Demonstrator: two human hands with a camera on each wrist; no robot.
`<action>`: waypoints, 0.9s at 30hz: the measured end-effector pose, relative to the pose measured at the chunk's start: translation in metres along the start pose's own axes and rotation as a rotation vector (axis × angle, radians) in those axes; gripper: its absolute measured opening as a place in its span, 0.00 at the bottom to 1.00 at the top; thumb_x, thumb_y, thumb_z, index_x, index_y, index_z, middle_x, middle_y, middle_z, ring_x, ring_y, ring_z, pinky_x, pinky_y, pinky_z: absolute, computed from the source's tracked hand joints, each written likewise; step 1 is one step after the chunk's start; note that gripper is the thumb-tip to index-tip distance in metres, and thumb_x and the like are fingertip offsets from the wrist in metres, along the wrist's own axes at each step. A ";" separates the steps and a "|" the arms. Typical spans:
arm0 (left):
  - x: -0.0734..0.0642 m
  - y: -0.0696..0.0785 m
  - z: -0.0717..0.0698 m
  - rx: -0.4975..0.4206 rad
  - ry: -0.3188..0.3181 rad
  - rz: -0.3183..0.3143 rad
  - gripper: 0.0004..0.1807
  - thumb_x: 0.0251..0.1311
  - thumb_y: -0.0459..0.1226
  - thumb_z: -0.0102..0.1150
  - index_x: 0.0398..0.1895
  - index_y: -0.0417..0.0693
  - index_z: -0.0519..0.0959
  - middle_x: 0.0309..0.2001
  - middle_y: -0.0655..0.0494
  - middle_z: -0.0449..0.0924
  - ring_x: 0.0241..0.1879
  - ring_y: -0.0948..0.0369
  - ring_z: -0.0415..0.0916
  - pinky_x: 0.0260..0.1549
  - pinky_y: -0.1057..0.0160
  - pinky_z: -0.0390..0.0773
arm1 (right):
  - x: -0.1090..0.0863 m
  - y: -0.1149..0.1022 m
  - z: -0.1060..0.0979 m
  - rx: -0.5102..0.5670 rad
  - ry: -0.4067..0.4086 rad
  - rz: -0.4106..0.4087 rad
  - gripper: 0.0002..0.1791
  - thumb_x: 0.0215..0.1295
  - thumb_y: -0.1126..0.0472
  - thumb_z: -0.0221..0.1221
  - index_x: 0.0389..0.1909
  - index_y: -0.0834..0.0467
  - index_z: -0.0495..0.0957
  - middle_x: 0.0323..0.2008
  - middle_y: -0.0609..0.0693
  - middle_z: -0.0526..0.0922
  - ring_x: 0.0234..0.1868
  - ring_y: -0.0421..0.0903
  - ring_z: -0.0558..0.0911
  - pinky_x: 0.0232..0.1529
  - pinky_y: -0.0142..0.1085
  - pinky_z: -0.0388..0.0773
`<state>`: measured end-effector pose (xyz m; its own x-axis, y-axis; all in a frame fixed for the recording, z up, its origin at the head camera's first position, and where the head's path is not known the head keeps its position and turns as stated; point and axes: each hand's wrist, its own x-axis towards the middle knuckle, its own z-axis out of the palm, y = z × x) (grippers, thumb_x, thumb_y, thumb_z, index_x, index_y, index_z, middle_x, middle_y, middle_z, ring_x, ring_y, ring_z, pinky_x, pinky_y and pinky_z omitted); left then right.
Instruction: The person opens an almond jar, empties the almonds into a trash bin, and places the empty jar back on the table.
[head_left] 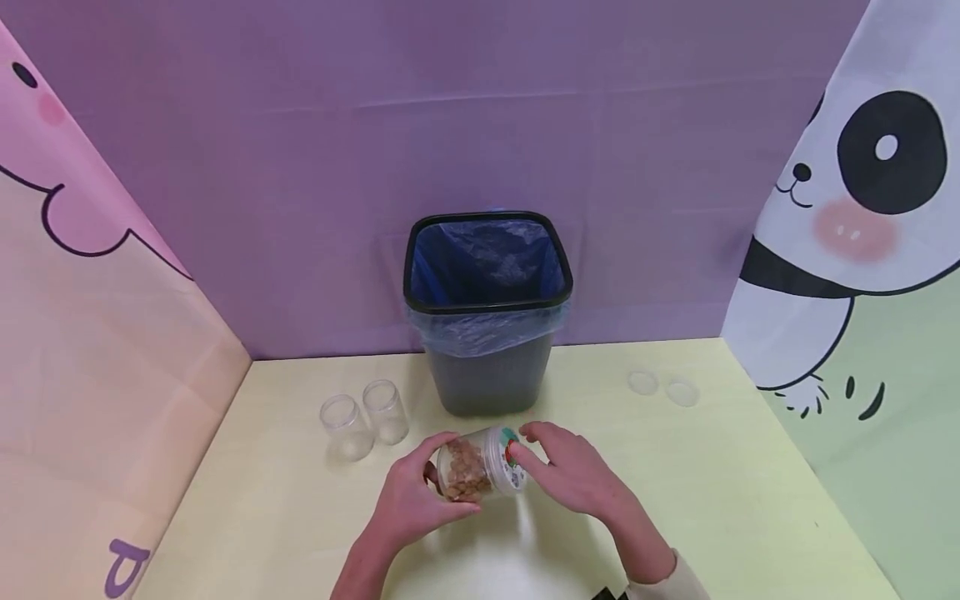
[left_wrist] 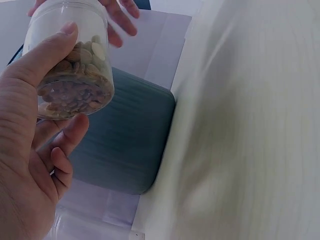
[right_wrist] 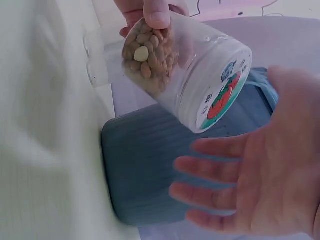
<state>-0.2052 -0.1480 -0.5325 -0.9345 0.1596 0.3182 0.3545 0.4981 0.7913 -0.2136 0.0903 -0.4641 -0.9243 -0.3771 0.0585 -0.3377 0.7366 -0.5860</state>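
A clear plastic jar (head_left: 467, 468), part filled with brown nuts (right_wrist: 149, 59), is held tilted on its side above the table. My left hand (head_left: 408, 496) grips its base end, thumb along one side in the left wrist view. The white lid (right_wrist: 222, 90) with a red and green label is on the jar and faces right. My right hand (head_left: 573, 468) is beside the lid, fingers spread and apart from it in the right wrist view, holding nothing.
A grey bin (head_left: 491, 375) with a blue liner stands behind the jar, against the purple backdrop. Two clear open jars (head_left: 347, 429) stand left of it. Two clear round lids (head_left: 682, 392) lie at the right on the pale table (head_left: 750, 500).
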 end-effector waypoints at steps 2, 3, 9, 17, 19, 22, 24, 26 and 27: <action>0.001 0.001 0.000 0.006 -0.004 0.005 0.50 0.12 0.59 0.73 0.53 0.70 0.67 0.18 0.69 0.70 0.15 0.68 0.68 0.13 0.69 0.68 | -0.001 -0.002 0.001 -0.064 0.004 0.038 0.30 0.59 0.31 0.35 0.43 0.47 0.74 0.38 0.38 0.76 0.36 0.40 0.75 0.35 0.37 0.69; 0.001 0.001 0.000 0.012 -0.005 0.007 0.49 0.12 0.60 0.73 0.53 0.71 0.67 0.19 0.69 0.70 0.15 0.68 0.68 0.13 0.69 0.68 | -0.002 -0.004 0.000 -0.086 0.000 0.047 0.29 0.59 0.31 0.35 0.40 0.47 0.75 0.37 0.38 0.76 0.35 0.40 0.75 0.34 0.37 0.69; 0.000 0.000 0.001 0.034 -0.013 0.000 0.49 0.12 0.60 0.73 0.53 0.72 0.66 0.17 0.69 0.69 0.15 0.68 0.67 0.13 0.69 0.68 | -0.004 -0.008 0.001 -0.144 -0.023 0.099 0.34 0.55 0.28 0.35 0.37 0.50 0.76 0.34 0.42 0.76 0.32 0.38 0.74 0.31 0.36 0.68; -0.004 -0.002 0.002 0.046 -0.039 -0.019 0.49 0.14 0.60 0.73 0.54 0.71 0.66 0.18 0.68 0.70 0.16 0.69 0.68 0.12 0.69 0.68 | -0.006 -0.009 0.008 -0.138 -0.052 0.126 0.36 0.50 0.25 0.36 0.33 0.51 0.75 0.28 0.39 0.74 0.29 0.37 0.72 0.28 0.35 0.67; -0.006 -0.004 0.002 0.048 -0.038 -0.021 0.49 0.14 0.60 0.73 0.53 0.72 0.66 0.19 0.68 0.70 0.16 0.69 0.68 0.13 0.69 0.68 | -0.007 -0.009 0.009 -0.114 -0.070 0.112 0.37 0.50 0.25 0.38 0.35 0.52 0.75 0.31 0.40 0.75 0.31 0.39 0.73 0.30 0.36 0.68; -0.008 -0.005 0.002 0.051 -0.032 -0.020 0.49 0.13 0.60 0.73 0.53 0.73 0.65 0.19 0.69 0.70 0.16 0.70 0.67 0.13 0.69 0.68 | -0.007 -0.007 0.008 -0.060 -0.101 0.053 0.36 0.49 0.26 0.42 0.43 0.52 0.73 0.39 0.42 0.74 0.40 0.40 0.73 0.37 0.38 0.70; -0.008 -0.006 0.002 0.058 -0.027 -0.015 0.49 0.13 0.59 0.73 0.53 0.74 0.65 0.19 0.69 0.70 0.16 0.70 0.67 0.13 0.69 0.68 | -0.007 -0.006 0.006 -0.014 -0.116 0.002 0.35 0.49 0.28 0.47 0.50 0.50 0.70 0.45 0.43 0.72 0.46 0.41 0.71 0.42 0.39 0.69; -0.008 -0.005 0.001 0.061 -0.025 -0.014 0.49 0.13 0.58 0.74 0.53 0.74 0.66 0.18 0.69 0.70 0.16 0.70 0.67 0.13 0.69 0.68 | -0.007 -0.005 0.004 0.019 -0.133 -0.038 0.36 0.48 0.30 0.51 0.54 0.47 0.66 0.48 0.43 0.69 0.49 0.41 0.69 0.45 0.40 0.68; -0.008 -0.005 0.000 0.062 -0.026 -0.013 0.49 0.13 0.58 0.74 0.53 0.74 0.66 0.18 0.69 0.69 0.16 0.70 0.67 0.13 0.69 0.68 | -0.007 -0.005 0.003 0.033 -0.142 -0.052 0.38 0.47 0.31 0.53 0.57 0.46 0.64 0.50 0.44 0.69 0.50 0.42 0.69 0.46 0.40 0.68</action>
<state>-0.1991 -0.1517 -0.5394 -0.9397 0.1747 0.2941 0.3408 0.5521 0.7609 -0.2047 0.0879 -0.4638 -0.8703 -0.4919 -0.0240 -0.3764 0.6959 -0.6115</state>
